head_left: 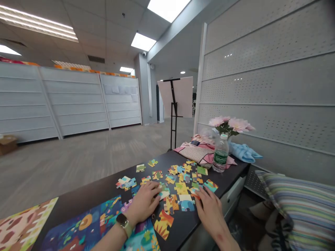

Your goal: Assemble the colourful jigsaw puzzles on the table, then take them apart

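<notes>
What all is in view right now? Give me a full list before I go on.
table: one, dark, foreground
loose puzzle pieces: many, multicoloured, scattered mid-table
joined puzzle section: one, mostly blue, near edge of table, left of the hands
puzzle board: one, cream and brown, far left
water bottle: one, clear with green label, upright at the far end of the table
flowers: one bunch, pink, behind the bottle
cloth: one, pink patterned, beside the bottle
blue cloth: one, right of the bottle
easel: one, black, on the floor beyond
striped cushion: one, right
watch: one, left wrist
left hand: on pieces, fingers spread
right hand: fingers touching a piece
</notes>
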